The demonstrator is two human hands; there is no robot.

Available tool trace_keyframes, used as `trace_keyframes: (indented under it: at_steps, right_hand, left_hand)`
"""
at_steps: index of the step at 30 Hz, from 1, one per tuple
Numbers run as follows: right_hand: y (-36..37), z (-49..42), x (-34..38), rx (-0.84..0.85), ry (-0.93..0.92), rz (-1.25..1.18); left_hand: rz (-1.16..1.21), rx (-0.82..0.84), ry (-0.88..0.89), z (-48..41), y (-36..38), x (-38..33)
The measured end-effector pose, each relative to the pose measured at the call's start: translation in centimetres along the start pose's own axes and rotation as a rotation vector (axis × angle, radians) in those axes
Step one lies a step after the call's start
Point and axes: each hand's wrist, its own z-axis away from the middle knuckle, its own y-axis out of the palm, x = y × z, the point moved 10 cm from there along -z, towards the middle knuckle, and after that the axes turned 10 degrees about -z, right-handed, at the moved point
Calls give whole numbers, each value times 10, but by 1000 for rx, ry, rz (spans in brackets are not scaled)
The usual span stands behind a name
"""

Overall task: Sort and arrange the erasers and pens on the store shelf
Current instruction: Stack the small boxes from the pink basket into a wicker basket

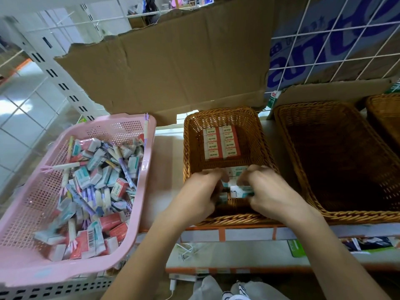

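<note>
I am seeing the small wicker basket (188,148) in the middle holding two tidy columns of red-and-white erasers (221,142) at its far end, with teal-and-white erasers (240,190) at its near end. The left hand (201,191) and right hand (268,191) are curling in there, each grip clamped on those teal-and-white erasers. Left, the pink basket (26,213) is carrying jumbled erasers and pens (97,180). Right, a large wicker basket (303,169) is sharing the shelf (166,169) — torn cardboard (173,61) and a wire grid (324,40) standing behind, tiled floor (21,115) far left.
</note>
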Motion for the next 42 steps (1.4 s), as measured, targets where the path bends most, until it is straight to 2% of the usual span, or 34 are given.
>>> trace_keyframes:
  at_steps: [7,16,21,32,35,42]
  right_hand:
    - [7,1,1,55,12,58]
    - [12,-2,1,49,5,85]
    - [12,-4,0,53,11,77]
    - [8,-11,-1,21,21,68]
    - [11,-18,-2,83,58,77]
    - [16,-34,-5,210,84,176]
  left_hand:
    - [-243,-64,21,0,0,-2]
    - [-321,17,-8,2,2,0]
    - [-512,74,-24,-4,9,-8]
    - [-472,98,-26,-6,4,-7]
    - [-517,96,-63,-10,-1,-3]
    - [-665,283,-136,-33,13,9]
